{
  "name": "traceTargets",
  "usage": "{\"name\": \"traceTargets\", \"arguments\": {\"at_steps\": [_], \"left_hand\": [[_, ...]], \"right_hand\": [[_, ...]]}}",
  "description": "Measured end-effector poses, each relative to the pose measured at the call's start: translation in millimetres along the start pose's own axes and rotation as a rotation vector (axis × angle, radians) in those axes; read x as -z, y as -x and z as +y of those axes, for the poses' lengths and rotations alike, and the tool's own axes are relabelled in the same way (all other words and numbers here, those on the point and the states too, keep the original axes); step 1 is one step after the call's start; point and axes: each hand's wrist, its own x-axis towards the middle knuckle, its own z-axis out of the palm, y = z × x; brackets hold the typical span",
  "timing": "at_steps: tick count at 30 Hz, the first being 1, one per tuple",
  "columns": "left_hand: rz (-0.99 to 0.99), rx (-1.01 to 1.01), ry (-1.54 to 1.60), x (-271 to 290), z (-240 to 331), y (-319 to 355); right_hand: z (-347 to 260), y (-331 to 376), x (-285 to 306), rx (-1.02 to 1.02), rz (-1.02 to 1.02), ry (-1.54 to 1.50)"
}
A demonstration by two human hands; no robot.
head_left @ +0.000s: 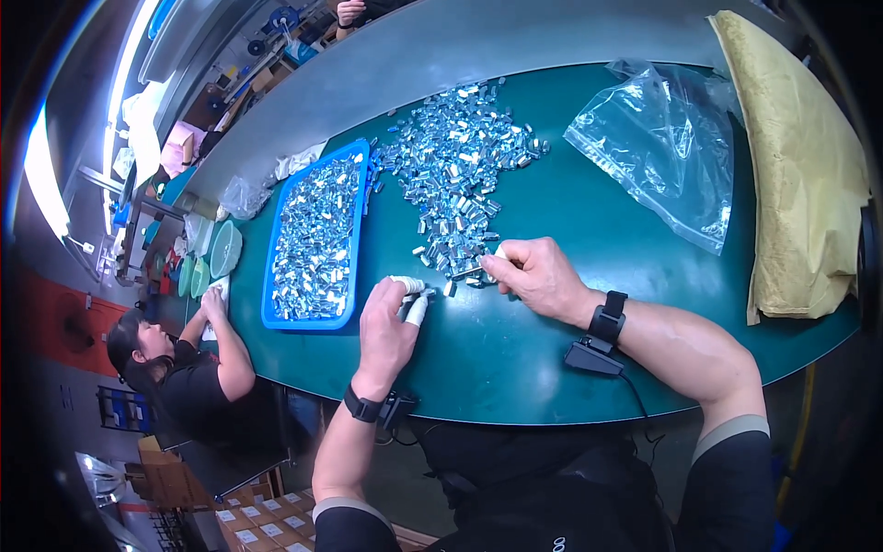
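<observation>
A large heap of small shiny metal pieces (451,175) spreads over the green tabletop (515,368). At the heap's near end, my right hand (538,278) pinches a thin metal tool (467,272), its tip among the loose pieces; its exact kind is unclear. My left hand (388,324) hovers low over the table, between the blue tray and the heap's near tip. White covers wrap some of its fingers, which are drawn together; whatever sits between the fingertips is too small to make out. Left of the heap stands the blue tray (311,324), filled with similar metal pieces.
A clear plastic bag (658,152) lies flat at the right, beside a large yellowish padded envelope (800,175). A grey raised edge (441,57) borders the far side. At the left a co-worker (184,359) sits near green bowls (225,248). Cardboard boxes (267,524) stand below.
</observation>
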Motion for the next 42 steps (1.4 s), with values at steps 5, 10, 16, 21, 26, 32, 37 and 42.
{"name": "traceTargets", "arguments": {"at_steps": [5, 10, 16, 21, 26, 32, 37, 42], "left_hand": [[-0.035, -0.173, -0.237, 8.4, 6.1, 5.6], [-0.090, -0.135, -0.157, 7.6, 0.0, 7.9], [-0.047, 0.357, 0.638, -16.8, -0.6, 4.0], [0.028, 0.477, 1.059, -34.8, 4.4, 5.4], [0.023, 0.467, 1.104, -39.9, 6.4, 9.7], [-0.006, 0.382, 0.996, -42.0, 14.7, 12.0], [0.002, 0.378, 0.975, -41.3, 12.3, 14.4], [0.001, 0.386, 1.001, -41.3, 10.9, 14.5]], "right_hand": [[-0.9, -0.4, 3.4, 0.006, 0.009, 0.044], [-1.4, 0.8, 1.4, 0.001, -0.002, 0.028], [-1.6, 2.6, 5.4, 0.036, -0.178, 0.067], [1.3, 1.7, 0.3, 0.054, -0.120, 0.021], [-1.6, 1.8, 1.6, 0.048, -0.070, -0.022], [4.6, 0.5, 0.0, 0.070, -0.054, -0.083], [-1.4, 1.1, 5.3, -0.089, -0.195, 0.012], [-5.4, 2.7, 4.8, -0.105, -0.184, -0.006]]}}
